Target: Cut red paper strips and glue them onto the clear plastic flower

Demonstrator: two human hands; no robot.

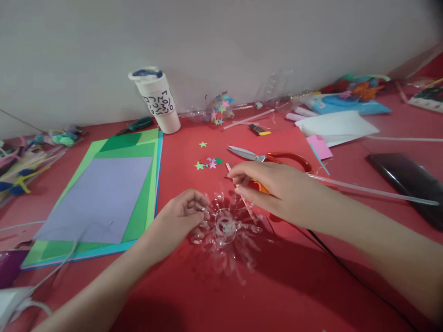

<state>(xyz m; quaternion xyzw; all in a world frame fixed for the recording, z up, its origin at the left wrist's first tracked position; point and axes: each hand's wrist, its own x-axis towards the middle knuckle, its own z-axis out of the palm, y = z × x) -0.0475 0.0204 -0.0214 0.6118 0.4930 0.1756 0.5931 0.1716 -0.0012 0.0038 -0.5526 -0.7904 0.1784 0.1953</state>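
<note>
A clear plastic piece (225, 227), its many curled strips spreading out like a flower around a ring, sits on the red tabletop in front of me. My left hand (187, 213) is closed at its left edge, fingers curled around some strip tips. Over its upper right side, my right hand (266, 186) is raised with thumb and fingers pinched together. Whatever is in that pinch is too small to make out. Behind the right hand lie scissors (285, 158) with orange handles. Small paper stars (212, 165) are scattered just beyond the plastic piece.
Coloured paper sheets (100, 198) are stacked at left. A white tumbler (159, 101) stands near the wall, with a clear star-filled ball (220, 108) to its right. A black phone (408, 184), white paper (341, 129) and a glue stick (374, 188) lie at right. A black cable (342, 265) crosses beneath my right arm.
</note>
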